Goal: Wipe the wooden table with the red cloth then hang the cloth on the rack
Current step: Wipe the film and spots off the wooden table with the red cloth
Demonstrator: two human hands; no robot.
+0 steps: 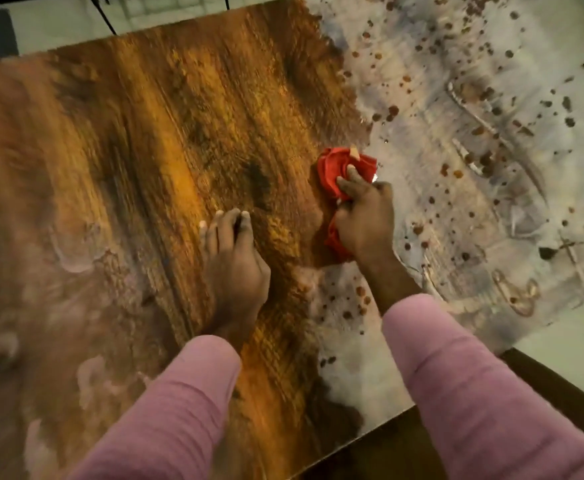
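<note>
The wooden table [166, 140] fills most of the view, its left and middle part showing shiny brown grain. Its right part is covered by a pale grey film dotted with brown spots [463, 109]. My right hand [365, 216] presses the bunched red cloth [335, 174] onto the table right at the border between brown wood and grey film. The cloth sticks out above and below my fingers. My left hand [235, 268] lies flat on the brown wood to the left, fingers together, holding nothing. Both arms wear pink sleeves. No rack is in view.
Pale smears [79, 258] mark the table's near left part. The table's near edge [380, 424] runs diagonally at the bottom right, with dark floor beyond it. Thin black legs [105, 19] stand on the light floor past the far edge.
</note>
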